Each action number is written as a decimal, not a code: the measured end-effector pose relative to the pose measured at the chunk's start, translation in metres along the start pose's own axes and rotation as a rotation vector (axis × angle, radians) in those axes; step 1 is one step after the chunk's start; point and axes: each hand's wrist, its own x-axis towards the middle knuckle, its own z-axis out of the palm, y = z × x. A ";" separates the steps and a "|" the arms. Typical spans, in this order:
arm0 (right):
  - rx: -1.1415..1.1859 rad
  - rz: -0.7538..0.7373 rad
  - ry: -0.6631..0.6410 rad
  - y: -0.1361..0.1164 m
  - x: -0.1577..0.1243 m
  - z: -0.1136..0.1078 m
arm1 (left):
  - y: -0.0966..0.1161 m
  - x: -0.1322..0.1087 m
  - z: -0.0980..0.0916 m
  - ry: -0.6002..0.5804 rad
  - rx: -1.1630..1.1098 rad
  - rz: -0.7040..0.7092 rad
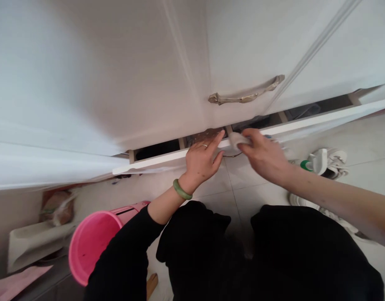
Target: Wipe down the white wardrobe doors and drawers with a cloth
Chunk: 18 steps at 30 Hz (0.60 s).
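A white drawer (161, 159) with several compartments is pulled slightly out under the cabinet. My left hand (202, 162) rests on its top edge, fingers stretched out over one compartment; a ring and a green bangle (181, 189) are on this hand and wrist. Just to the right, my right hand (264, 155) grips a white cloth-like bundle (238, 140) between thumb and fingers, at the drawer's rim. The bundle is blurred, so its exact kind does not show. Dark and grey soft items (257, 122) lie partly hidden in the compartments.
Above the drawer is a white cabinet door with an ornate metal handle (247, 94). A pink bucket (97, 242) lies tipped on its side at lower left. White shoes (332, 161) stand on the tiled floor to the right, near a green-and-white object (314, 163).
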 end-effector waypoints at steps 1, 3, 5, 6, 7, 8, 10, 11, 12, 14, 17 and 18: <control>0.006 -0.023 -0.022 -0.006 0.003 0.003 | 0.000 0.000 0.000 -0.006 0.000 -0.007; -0.030 -0.049 -0.044 -0.003 0.001 0.004 | 0.000 0.000 0.000 -0.011 0.006 -0.008; -0.071 -0.036 -0.017 0.012 -0.010 -0.001 | 0.000 -0.001 0.000 -0.005 0.015 0.010; -0.100 -0.013 0.005 0.020 -0.016 -0.003 | 0.000 -0.001 0.001 0.001 0.020 0.020; -0.129 0.012 0.023 0.026 -0.021 -0.006 | 0.001 -0.002 0.002 0.009 0.025 0.026; -0.149 0.029 0.029 0.026 -0.022 -0.007 | 0.001 -0.002 0.003 0.018 0.029 0.027; -0.135 0.020 0.000 0.014 -0.017 -0.004 | 0.001 -0.001 0.004 0.038 0.032 0.024; -0.104 -0.004 -0.025 0.004 -0.011 -0.001 | 0.001 -0.001 0.005 0.046 0.033 0.023; -0.066 -0.030 -0.046 -0.006 -0.004 0.002 | 0.000 -0.001 0.005 0.050 0.034 0.027; -0.008 -0.072 -0.068 -0.017 0.005 0.006 | -0.001 -0.001 0.005 0.052 0.036 0.039; -0.032 -0.034 -0.026 -0.001 -0.004 0.002 | -0.001 -0.002 0.004 0.046 0.030 0.028; -0.067 0.007 -0.001 0.009 -0.011 -0.001 | -0.001 -0.002 0.004 0.045 0.021 0.021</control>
